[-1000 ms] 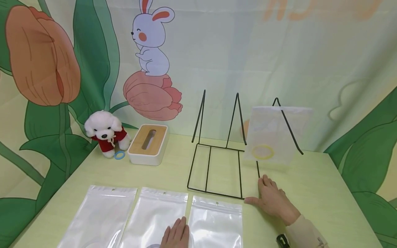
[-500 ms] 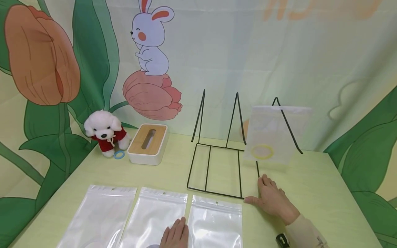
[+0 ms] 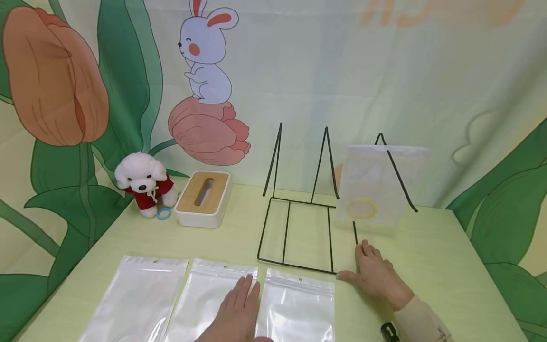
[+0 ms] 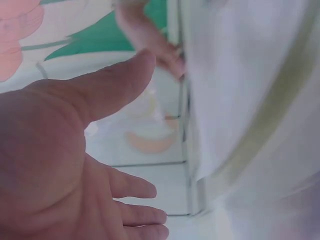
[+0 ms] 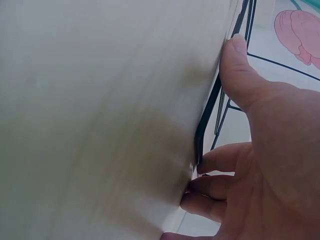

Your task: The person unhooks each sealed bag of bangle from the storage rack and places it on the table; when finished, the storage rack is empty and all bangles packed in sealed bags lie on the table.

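Observation:
My left hand [image 3: 236, 309] is over the gap between the middle clear zip bag [image 3: 205, 289] and the right zip bag [image 3: 303, 304], fingers extended. In the left wrist view its thumb stands apart from the fingers, and the palm holds nothing. A left zip bag [image 3: 141, 289] lies beside these two. My right hand [image 3: 378, 275] rests at the near right corner of a black wire rack [image 3: 285, 232]; its thumb touches the front bar and its fingers lie along the side, not wrapped round it. A translucent bag [image 3: 380, 175] with a yellow ring [image 3: 361, 208] hangs on the rack's right prong.
A white plush dog [image 3: 143, 180] in a red top sits at the back left with a blue ring [image 3: 164, 213] before it. Next to it stands a wood-topped tissue box [image 3: 205, 199]. A printed curtain [image 3: 282, 71] closes off the table's back.
My left hand has slid forward and slightly left over the bags, showing more of itself. The right bag has shifted slightly. My right hand stays at the rack's corner.

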Demonstrator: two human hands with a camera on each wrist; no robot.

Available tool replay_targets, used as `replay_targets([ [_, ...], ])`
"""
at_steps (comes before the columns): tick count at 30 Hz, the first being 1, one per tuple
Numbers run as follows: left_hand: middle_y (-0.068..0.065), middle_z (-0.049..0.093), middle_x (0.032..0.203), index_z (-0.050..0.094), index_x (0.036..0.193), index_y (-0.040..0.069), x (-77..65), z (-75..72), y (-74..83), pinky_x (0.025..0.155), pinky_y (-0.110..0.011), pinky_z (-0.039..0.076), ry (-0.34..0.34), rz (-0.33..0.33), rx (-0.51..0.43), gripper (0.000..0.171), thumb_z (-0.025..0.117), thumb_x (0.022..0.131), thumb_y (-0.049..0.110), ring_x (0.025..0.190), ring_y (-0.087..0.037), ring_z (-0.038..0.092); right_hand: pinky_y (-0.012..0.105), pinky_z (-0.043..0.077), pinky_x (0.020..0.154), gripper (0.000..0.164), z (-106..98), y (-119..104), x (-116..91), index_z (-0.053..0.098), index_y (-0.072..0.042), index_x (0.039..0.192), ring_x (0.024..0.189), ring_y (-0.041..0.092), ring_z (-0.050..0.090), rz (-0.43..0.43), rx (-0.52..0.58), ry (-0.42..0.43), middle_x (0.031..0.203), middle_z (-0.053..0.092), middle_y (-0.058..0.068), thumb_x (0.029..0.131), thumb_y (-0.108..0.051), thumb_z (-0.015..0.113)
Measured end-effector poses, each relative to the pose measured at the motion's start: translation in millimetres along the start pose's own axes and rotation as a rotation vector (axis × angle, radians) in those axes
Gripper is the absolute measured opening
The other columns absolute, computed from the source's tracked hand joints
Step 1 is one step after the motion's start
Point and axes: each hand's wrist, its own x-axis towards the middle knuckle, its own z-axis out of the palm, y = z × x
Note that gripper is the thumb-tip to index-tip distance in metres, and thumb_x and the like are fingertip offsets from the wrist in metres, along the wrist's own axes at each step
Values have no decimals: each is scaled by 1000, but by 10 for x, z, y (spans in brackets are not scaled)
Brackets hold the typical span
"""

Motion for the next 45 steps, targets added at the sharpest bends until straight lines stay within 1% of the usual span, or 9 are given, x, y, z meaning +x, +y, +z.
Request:
replay_targets([
  [2, -32, 19, 153, 29, 145, -12, 129, -201, 12, 108, -60, 26, -42, -7, -79, 101, 71, 80, 54, 141, -47, 18, 77, 30, 90, 106, -3, 5, -2, 28, 16, 143, 134, 55, 25, -1, -2, 5, 149, 21, 38, 85, -67, 56],
  [4, -31, 12, 155, 24, 147, -12, 281, -351, 8, 111, -59, 21, -64, -18, -125, 102, 72, 82, 50, 144, -45, 10, 77, 30, 90, 106, -6, 5, -4, 29, 16, 143, 134, 55, 25, -5, -3, 7, 149, 21, 38, 85, -67, 56],
  [7, -31, 10, 156, 21, 148, -13, 552, -464, -56, 113, -57, 15, -80, -40, -158, 101, 72, 84, 46, 145, -43, 7, 77, 30, 89, 105, -8, 2, -7, 29, 16, 143, 134, 56, 26, -10, -3, 12, 149, 22, 38, 85, -67, 57],
  [10, -32, 10, 155, 18, 148, -14, 862, -436, -170, 115, -54, 15, -102, -63, -165, 101, 73, 85, 43, 145, -43, 8, 77, 30, 89, 104, -5, 1, -6, 29, 16, 143, 133, 56, 26, -13, -6, 18, 149, 22, 38, 85, -66, 57],
  [13, -33, 10, 155, 16, 148, -15, 1129, -337, -292, 115, -53, 16, -141, -90, -144, 101, 72, 86, 42, 144, -44, 9, 77, 29, 91, 105, 1, -6, -5, 29, 15, 144, 134, 55, 25, -5, 7, 11, 150, 21, 37, 85, -67, 57],
  [19, -26, 1, 158, 9, 151, -10, 1431, -155, -454, 115, -54, 13, -263, -129, -97, 105, 66, 88, 52, 146, -38, 2, 77, 27, 93, 106, 11, -26, -14, 28, 15, 144, 135, 55, 23, 0, 25, 1, 151, 19, 36, 85, -68, 56],
  [25, -22, -2, 160, 6, 153, -5, 1585, -71, -493, 115, -54, 11, -285, -129, -62, 111, 65, 85, 59, 147, -33, -1, 77, 28, 92, 107, 30, 6, -26, 29, 16, 144, 135, 55, 24, -5, 11, 28, 150, 21, 36, 84, -70, 55],
  [34, -23, -2, 159, 5, 153, -6, 1622, -6, -497, 115, -54, 10, -269, -148, -56, 118, 69, 80, 61, 147, -34, 0, 77, 27, 92, 106, 25, 19, -30, 28, 15, 144, 135, 55, 24, -4, 19, 28, 150, 20, 36, 85, -69, 55],
  [45, -24, 1, 159, 8, 152, -7, 1636, 26, -480, 116, -53, 8, -284, -186, -24, 118, 70, 79, 62, 147, -34, 2, 77, 29, 91, 108, 38, 32, -12, 26, 16, 145, 134, 55, 27, -8, 13, 50, 150, 23, 36, 84, -69, 55],
])
